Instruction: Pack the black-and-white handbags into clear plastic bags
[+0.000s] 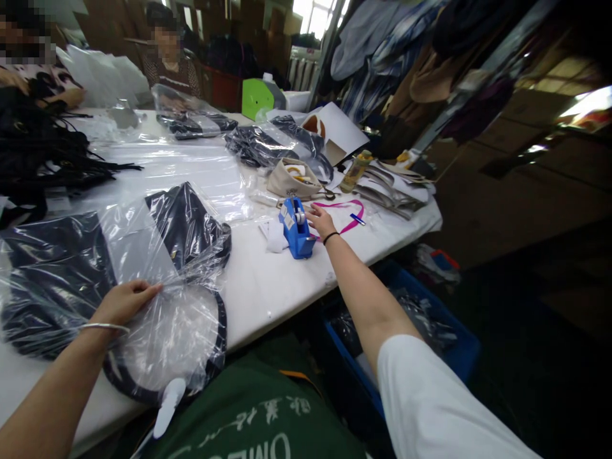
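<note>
At the lower left of the frame the left hand [125,301], a thin bangle on its wrist, lies palm down with loosely curled fingers pressing on a clear plastic bag [157,280] that wraps a dark garment [186,223]; the hand rests on the film rather than gripping it. The bag lies on the white surface [258,280], its lower end reaching the near edge, and a dark loop-shaped strap [220,325] shows through the plastic there. Just right of centre the right hand [319,220], a dark band around its wrist, stretches out with released fingers whose tips touch the top of a blue tape dispenser [295,228] standing on the surface. A pink cord [351,213] lies beside this hand, with a small blue pen [357,219] on it. Behind the dispenser sits a beige pouch [291,178], and further bagged dark garments [268,145] lie in the upper centre. A green box [255,97] stands at the far end of the surface. Two other people sit at the upper left of the frame. A blue crate [459,354] stands on the floor under the right arm, with clothes hanging at the upper right.
</note>
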The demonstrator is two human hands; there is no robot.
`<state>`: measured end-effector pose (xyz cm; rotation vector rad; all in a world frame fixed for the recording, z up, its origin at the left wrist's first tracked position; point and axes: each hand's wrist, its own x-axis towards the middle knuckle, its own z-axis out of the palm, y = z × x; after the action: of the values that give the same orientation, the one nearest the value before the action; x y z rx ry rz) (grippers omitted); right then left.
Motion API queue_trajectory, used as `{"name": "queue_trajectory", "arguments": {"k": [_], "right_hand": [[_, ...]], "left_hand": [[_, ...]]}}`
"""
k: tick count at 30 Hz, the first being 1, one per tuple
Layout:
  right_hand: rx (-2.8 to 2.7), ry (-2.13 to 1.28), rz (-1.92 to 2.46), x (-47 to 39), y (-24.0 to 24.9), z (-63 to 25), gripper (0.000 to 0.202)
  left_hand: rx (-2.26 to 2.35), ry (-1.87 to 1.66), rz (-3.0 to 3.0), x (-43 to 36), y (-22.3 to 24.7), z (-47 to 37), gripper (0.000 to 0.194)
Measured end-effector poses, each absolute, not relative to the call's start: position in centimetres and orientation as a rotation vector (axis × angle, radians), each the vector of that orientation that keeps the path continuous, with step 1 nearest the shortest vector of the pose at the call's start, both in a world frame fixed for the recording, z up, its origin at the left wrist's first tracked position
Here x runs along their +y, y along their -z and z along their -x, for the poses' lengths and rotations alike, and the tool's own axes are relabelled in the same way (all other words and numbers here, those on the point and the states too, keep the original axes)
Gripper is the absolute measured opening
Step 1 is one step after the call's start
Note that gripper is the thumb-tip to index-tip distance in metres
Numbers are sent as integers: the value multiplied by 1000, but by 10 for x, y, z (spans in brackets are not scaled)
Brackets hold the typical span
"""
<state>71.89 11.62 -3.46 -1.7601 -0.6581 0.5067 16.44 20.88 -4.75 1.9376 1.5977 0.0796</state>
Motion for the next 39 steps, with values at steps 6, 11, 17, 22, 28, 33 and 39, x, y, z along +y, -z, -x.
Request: {"name": "queue_trajectory", "arguments": {"k": [6, 11, 17, 22, 28, 33, 39], "right_hand": [[-684, -546, 1737, 121, 33, -719, 73], [-778, -620, 1674, 118, 33, -725, 80], [-835, -530, 1660, 123, 41, -727, 45], [-846, -444, 1671, 126, 46, -726, 32], [-877, -360, 1702, 102, 49, -718, 37], [-968, -233, 1678, 65, 44, -704, 37], [-1007, -226, 1648, 20, 43, -680, 32]], "left_hand": [[1590, -119, -1919, 206, 44, -167, 50], [1592, -108, -1900, 207, 48, -165, 49], [1609, -92, -1901, 208, 49, -165, 49], [1591, -90, -1906, 205, 44, -166, 48], [1600, -62, -1915, 209, 49, -163, 54], [1614, -77, -1873, 212, 56, -160, 59], [1630, -42, -1902, 211, 51, -163, 59]]}}
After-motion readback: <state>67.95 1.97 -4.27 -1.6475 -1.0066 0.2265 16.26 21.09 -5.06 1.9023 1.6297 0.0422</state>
